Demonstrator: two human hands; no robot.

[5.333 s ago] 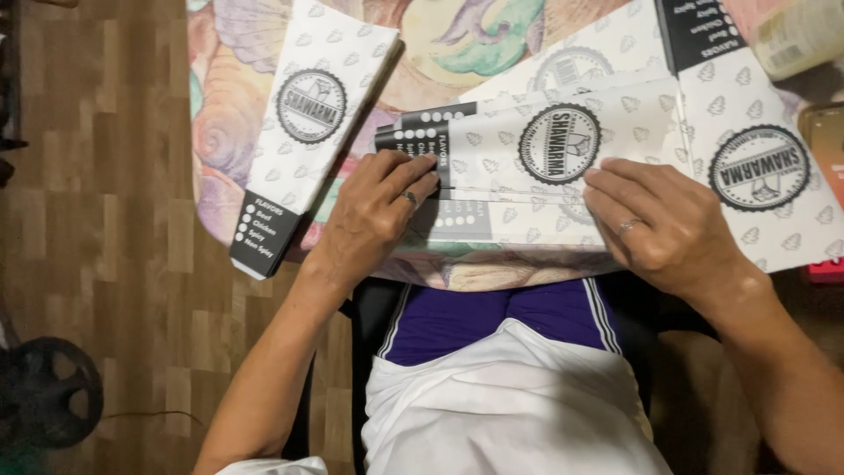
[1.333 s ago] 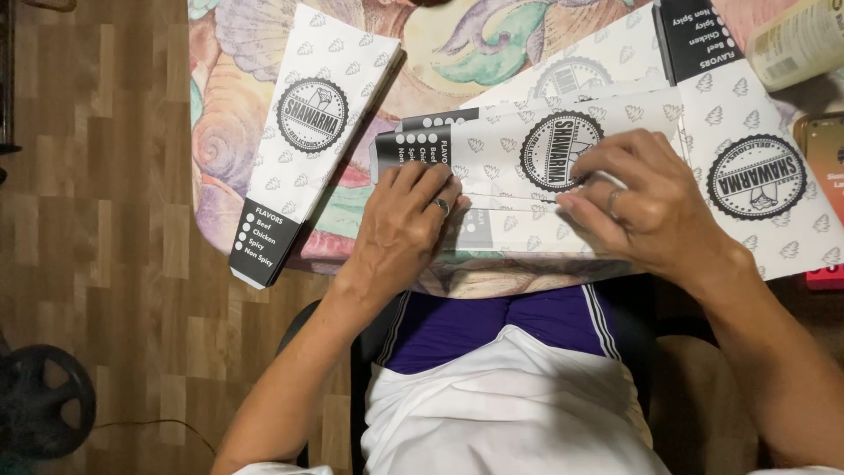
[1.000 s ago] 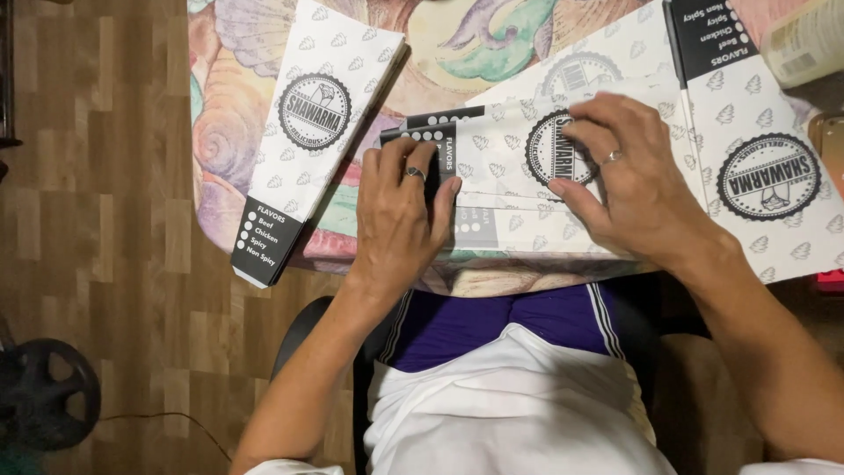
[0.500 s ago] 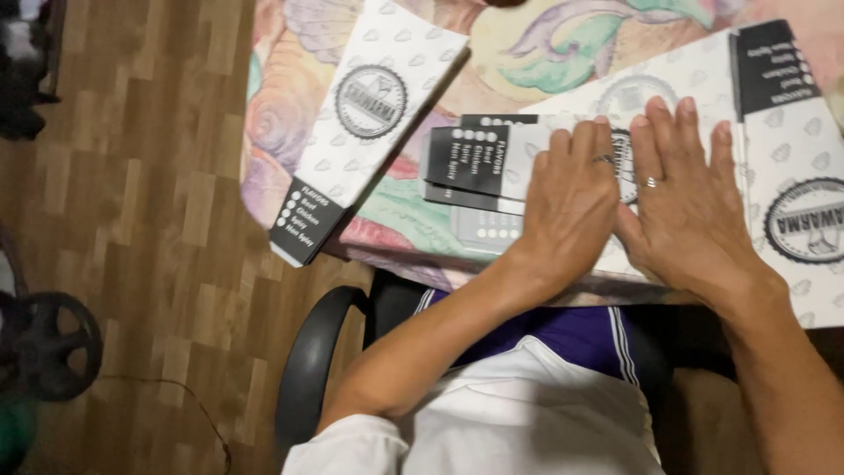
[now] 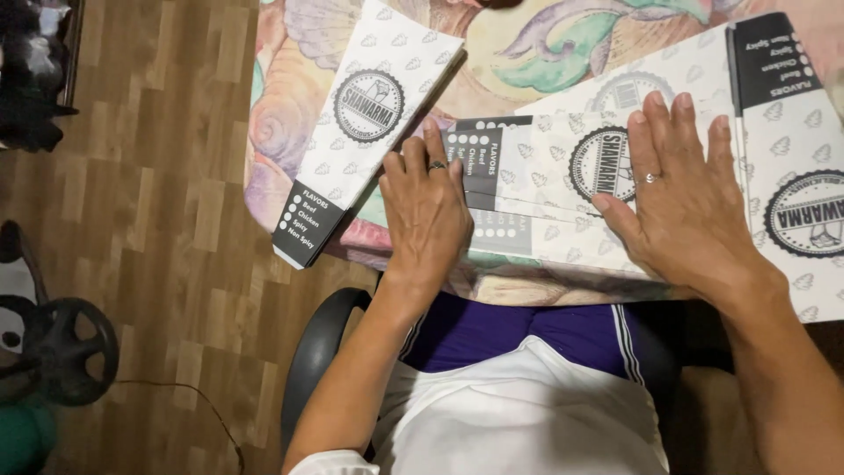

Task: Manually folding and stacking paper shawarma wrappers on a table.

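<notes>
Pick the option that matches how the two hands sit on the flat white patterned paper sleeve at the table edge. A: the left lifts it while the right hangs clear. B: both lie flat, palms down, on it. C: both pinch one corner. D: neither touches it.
B: the left hand and the right hand both lie spread, palms down, on the flat white patterned paper sleeve at the table edge.

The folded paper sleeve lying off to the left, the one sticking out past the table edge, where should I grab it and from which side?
Probably by the black end of the folded paper sleeve. That end hangs past the edge of the table, so fingers can get under it, coming from the floor side at lower left. The rest lies flat on the cloth. The left hand is nearest.
</notes>
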